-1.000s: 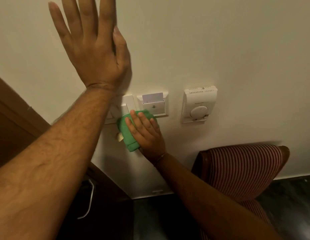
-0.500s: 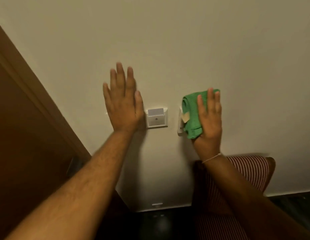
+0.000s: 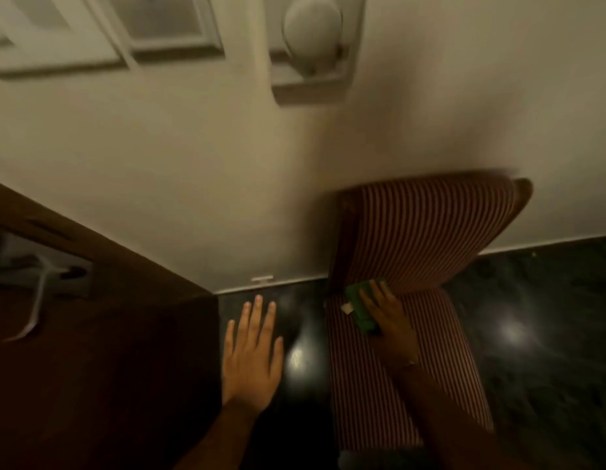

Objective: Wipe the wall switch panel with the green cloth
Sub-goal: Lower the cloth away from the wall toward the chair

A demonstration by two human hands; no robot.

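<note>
The wall switch panel (image 3: pixel 57 45) shows blurred at the top left edge of the head view, with a white card holder (image 3: pixel 172 32) beside it. My right hand (image 3: pixel 386 317) is far below, over the striped chair, holding the folded green cloth (image 3: pixel 360 308) under its fingers. My left hand (image 3: pixel 252 347) hangs flat with fingers spread over the dark floor, holding nothing. Neither hand touches the wall.
A white thermostat with a round dial (image 3: pixel 311 39) hangs right of the card holder. A red striped chair (image 3: pixel 423 232) stands against the wall at the right. A dark wooden door (image 3: pixel 101 351) with a metal handle (image 3: pixel 40 293) fills the lower left. Glossy dark floor (image 3: pixel 532 317).
Both hands have left the wall and dropped low. The right hand carried the green cloth down off the thermostat to above the chair seat. The view has moved closer and tilted down.
</note>
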